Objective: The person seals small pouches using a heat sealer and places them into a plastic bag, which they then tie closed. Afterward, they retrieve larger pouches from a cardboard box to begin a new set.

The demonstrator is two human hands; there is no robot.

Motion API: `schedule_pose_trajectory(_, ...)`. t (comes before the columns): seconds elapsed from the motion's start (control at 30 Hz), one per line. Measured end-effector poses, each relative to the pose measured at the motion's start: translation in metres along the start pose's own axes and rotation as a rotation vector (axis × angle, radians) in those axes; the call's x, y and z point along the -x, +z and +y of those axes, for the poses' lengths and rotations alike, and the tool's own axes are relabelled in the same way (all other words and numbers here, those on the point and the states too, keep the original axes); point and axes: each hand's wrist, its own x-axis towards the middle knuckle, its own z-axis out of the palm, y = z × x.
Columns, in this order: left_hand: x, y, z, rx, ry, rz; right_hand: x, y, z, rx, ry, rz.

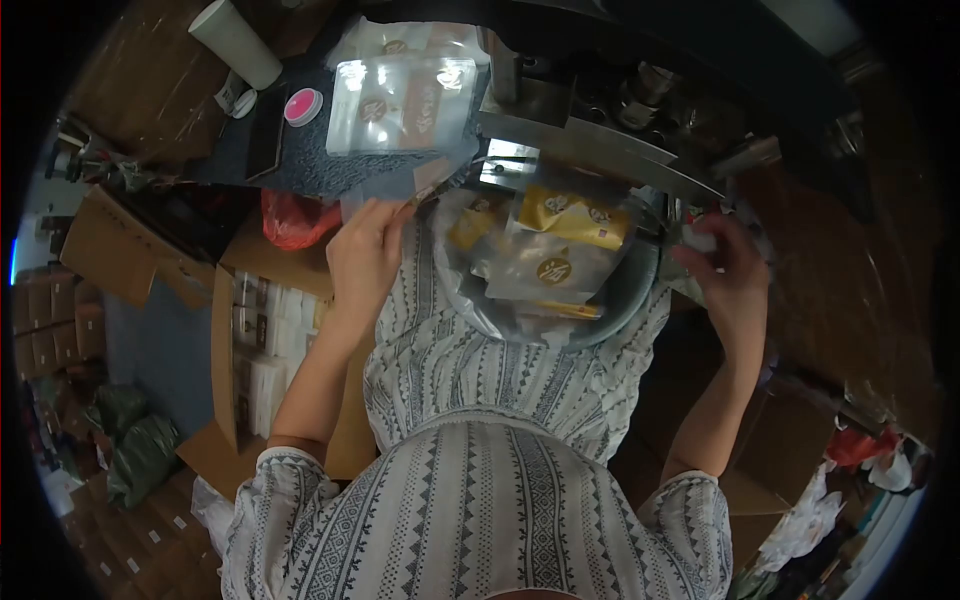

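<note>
Pinched narrow: the left hand (366, 245) has the edge of a thin translucent pouch (428, 178) between thumb and fingers, at the near edge of the dark mat (345, 172). Right hand (735, 265) is on the far side of the basin (645, 285), fingers curled, a small white piece (698, 238) at the fingertips; cannot tell whether it is gripped.

Basin sits at the wearer's lap, between the two forearms. Within it, loosely piled: a yellow-topped packet (570, 215) and a clear-fronted packet with a round gold mark (552, 270), others partly hidden beneath.

Beyond the left hand, clear printed pouches (400, 105) lie overlapping on the mat. Beside them, a pink-topped round container (303, 107); farther left, a white cup (235, 45), tilted in view. Metal machine (600, 130) stands just beyond the basin. Red plastic bag (297, 220) near the left hand; below it, an open carton (225, 350) holding upright packs.
</note>
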Motion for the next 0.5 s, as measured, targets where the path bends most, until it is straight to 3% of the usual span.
schedule_pose_trajectory(0.03, 0.004, -0.003, 0.008, 0.058, 0.003, 0.036, 0.004, 0.005, -0.009, -0.227, -0.059, -0.1)
schedule_pose_trajectory(0.07, 0.006, -0.006, 0.011, 0.058, 0.005, 0.031, 0.006, 0.013, -0.021, -0.229, -0.054, -0.1)
schedule_pose_trajectory(0.13, 0.006, -0.011, 0.014, 0.074, -0.046, 0.021, 0.004, 0.032, -0.045, -0.229, -0.315, -0.15)
schedule_pose_trajectory(0.27, 0.009, -0.028, 0.022, 0.203, -0.146, -0.039, -0.002, 0.053, -0.066, -0.208, -0.421, -0.176)
schedule_pose_trajectory(0.5, 0.016, -0.026, 0.035, 0.364, -0.056, -0.13, -0.001, 0.049, -0.075, -0.058, -0.541, -0.131)
